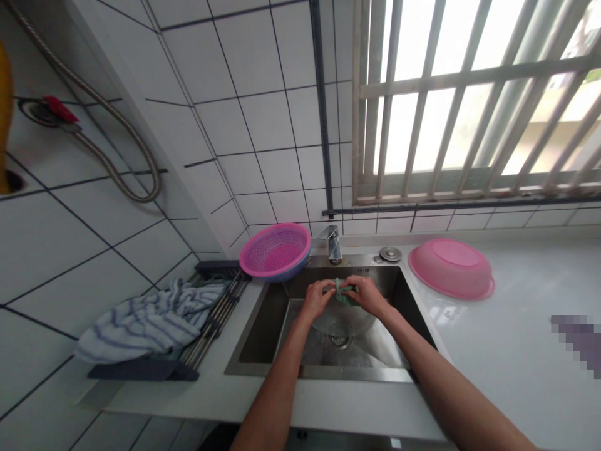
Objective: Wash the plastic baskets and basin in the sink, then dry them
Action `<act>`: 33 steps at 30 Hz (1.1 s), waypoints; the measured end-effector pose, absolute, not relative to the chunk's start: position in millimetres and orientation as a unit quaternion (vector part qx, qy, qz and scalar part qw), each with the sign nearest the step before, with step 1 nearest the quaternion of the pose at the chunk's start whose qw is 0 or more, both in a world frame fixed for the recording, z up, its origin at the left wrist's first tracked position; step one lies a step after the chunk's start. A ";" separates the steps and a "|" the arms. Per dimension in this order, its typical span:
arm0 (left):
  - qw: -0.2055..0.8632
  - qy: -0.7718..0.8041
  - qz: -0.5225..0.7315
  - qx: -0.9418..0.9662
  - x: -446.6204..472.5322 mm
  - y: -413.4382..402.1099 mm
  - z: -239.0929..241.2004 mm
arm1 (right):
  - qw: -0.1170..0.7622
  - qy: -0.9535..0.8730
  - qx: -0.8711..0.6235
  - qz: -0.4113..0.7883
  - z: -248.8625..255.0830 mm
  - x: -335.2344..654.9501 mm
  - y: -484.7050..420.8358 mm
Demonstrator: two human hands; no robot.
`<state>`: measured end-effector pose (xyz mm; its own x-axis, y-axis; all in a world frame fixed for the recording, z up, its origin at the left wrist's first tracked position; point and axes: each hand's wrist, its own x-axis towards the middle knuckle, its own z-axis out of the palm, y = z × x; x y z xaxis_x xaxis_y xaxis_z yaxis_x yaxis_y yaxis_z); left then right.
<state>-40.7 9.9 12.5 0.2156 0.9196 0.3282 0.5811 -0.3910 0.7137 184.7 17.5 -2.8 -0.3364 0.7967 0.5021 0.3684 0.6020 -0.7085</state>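
Observation:
Over the sink, my left hand and my right hand come close together. Between their fingertips is a small, limp green piece, pinched from both sides. Whether it is a leaf or a bit of cloth I cannot tell. Below the hands a clear, see-through bowl sits in the sink, partly covered by them. Through and beside it shows the round drain. The faucet stands just behind the hands.
A pink colander with a blue basin under it rests at the sink's back left corner. An upturned pink basin lies to the right. A drain plug sits behind the sink. Left is a striped towel on a folding rack.

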 end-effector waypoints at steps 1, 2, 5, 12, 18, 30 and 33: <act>0.218 0.505 0.370 0.749 -40.0 9.4 12.8 | 0.440 -0.781 -0.369 0.245 -2.3 183.6 17.1; 0.212 0.505 0.371 0.750 -40.4 9.4 13.3 | 0.443 -0.779 -0.370 0.247 -1.9 183.5 16.9; 0.217 0.500 0.384 0.746 -44.7 11.0 14.2 | 0.449 -0.766 -0.385 0.251 -1.4 186.3 17.6; 0.210 0.494 0.389 0.749 -39.7 11.1 9.1 | 0.449 -0.778 -0.370 0.238 -3.7 183.4 17.5; 0.224 0.506 0.413 0.723 -46.1 11.4 13.7 | 0.452 -0.753 -0.404 0.256 -0.9 190.4 19.5; 0.227 0.496 0.441 0.713 -48.0 14.8 13.6 | 0.463 -0.752 -0.401 0.242 3.0 192.0 18.7; 0.227 0.495 0.426 0.723 -41.9 12.2 10.5 | 0.453 -0.768 -0.391 0.229 1.7 188.7 17.0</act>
